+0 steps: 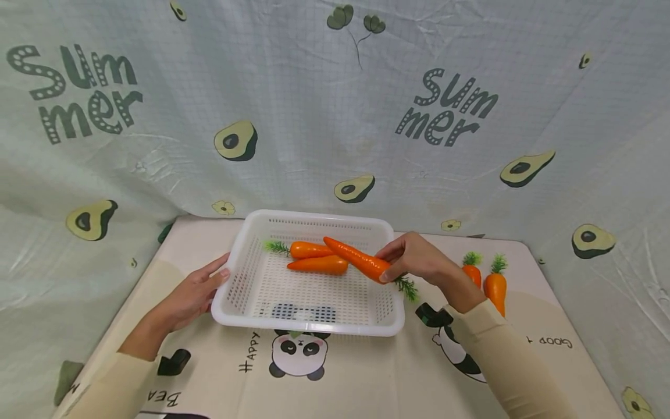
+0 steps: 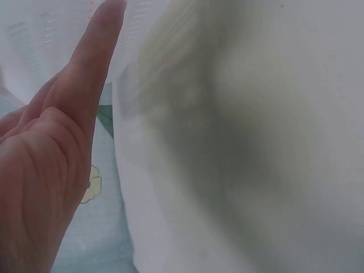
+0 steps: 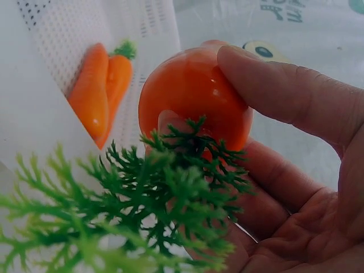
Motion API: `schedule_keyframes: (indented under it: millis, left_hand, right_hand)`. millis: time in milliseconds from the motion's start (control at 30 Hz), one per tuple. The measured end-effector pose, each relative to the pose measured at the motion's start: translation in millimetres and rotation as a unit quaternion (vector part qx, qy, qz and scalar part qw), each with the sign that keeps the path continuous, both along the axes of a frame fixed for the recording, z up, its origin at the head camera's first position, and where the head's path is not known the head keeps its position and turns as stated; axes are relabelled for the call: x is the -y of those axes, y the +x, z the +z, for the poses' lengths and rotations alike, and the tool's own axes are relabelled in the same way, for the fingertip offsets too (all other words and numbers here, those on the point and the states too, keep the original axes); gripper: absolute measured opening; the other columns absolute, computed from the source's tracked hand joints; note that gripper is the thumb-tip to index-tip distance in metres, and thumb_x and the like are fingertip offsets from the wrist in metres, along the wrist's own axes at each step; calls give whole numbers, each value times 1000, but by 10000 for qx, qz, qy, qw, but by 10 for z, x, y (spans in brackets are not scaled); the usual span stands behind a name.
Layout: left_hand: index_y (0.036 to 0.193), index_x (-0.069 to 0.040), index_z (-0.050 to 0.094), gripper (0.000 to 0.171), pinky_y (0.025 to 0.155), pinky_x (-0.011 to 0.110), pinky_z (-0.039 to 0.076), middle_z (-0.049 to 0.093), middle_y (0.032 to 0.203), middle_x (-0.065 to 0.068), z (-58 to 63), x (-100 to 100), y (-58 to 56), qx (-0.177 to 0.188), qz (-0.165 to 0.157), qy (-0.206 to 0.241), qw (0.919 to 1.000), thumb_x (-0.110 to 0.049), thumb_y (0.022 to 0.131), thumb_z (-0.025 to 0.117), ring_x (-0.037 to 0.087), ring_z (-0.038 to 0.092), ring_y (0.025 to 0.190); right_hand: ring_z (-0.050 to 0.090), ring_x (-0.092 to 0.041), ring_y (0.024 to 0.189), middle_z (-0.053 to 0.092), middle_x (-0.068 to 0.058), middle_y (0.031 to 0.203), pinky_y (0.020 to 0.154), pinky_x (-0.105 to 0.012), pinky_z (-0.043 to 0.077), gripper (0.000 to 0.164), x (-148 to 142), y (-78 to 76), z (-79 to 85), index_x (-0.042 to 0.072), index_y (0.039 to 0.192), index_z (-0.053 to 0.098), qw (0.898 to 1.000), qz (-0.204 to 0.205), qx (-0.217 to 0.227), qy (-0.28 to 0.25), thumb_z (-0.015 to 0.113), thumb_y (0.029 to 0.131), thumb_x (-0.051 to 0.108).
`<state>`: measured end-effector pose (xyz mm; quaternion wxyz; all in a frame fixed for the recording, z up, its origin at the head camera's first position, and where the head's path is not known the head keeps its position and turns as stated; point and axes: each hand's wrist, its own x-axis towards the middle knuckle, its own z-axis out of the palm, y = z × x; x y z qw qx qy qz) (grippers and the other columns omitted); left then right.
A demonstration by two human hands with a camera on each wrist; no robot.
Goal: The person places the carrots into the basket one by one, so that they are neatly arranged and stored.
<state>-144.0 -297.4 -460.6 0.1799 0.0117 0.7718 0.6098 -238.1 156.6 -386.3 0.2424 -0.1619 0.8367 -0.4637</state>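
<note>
My right hand [image 1: 419,259] pinches an orange carrot [image 1: 361,260] near its leafy top, above the right side of a white perforated basket [image 1: 309,330]. The carrot slants, its tip pointing up and left. In the right wrist view, thumb and fingers hold the carrot's thick end [image 3: 190,94], and green leaves [image 3: 165,199] fill the foreground. Two more carrots lie inside the basket: one [image 1: 306,250] with leaves to the left, another [image 1: 321,265] just in front. My left hand [image 1: 191,297] rests against the basket's left side, its visible fingers fairly straight; some fingers are hidden.
Two carrots, one [image 1: 473,273] partly behind the right forearm and another [image 1: 495,288] beside it, lie on the table right of the basket. A panda-print cloth [image 1: 366,378] covers the table. Printed curtains [image 1: 314,116] hang behind and at both sides.
</note>
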Motion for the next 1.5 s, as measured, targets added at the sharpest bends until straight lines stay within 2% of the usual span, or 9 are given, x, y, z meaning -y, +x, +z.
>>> schedule_keyframes:
  millis: [700,1200,1500]
  left_hand:
    - [169,-23,6,72,89,49,62,34,163,33,-8,9,-11,28,26,6,10000,-40,112,46,36,65,123]
    - [169,-22,7,72,85,43,62,37,161,34,-8,18,-14,18,-9,110,9999,-39,112,46,30,67,118]
    - [169,-23,7,72,88,46,62,36,162,33,-16,9,-9,71,44,77,9999,-40,111,46,32,66,121]
  right_hand:
    - [72,-25,88,79,-16,106,80,-39,64,41,162,-43,-1,-2,113,78,9998,24,106,193,86,73,-1]
    - [72,-25,89,79,-17,106,83,-38,63,40,249,-64,-35,-3,112,79,9994,190,165,248,86,72,-2]
    - [71,-25,89,79,-15,104,82,-38,64,37,328,-71,-49,-2,109,80,9991,307,184,237,85,72,-4]
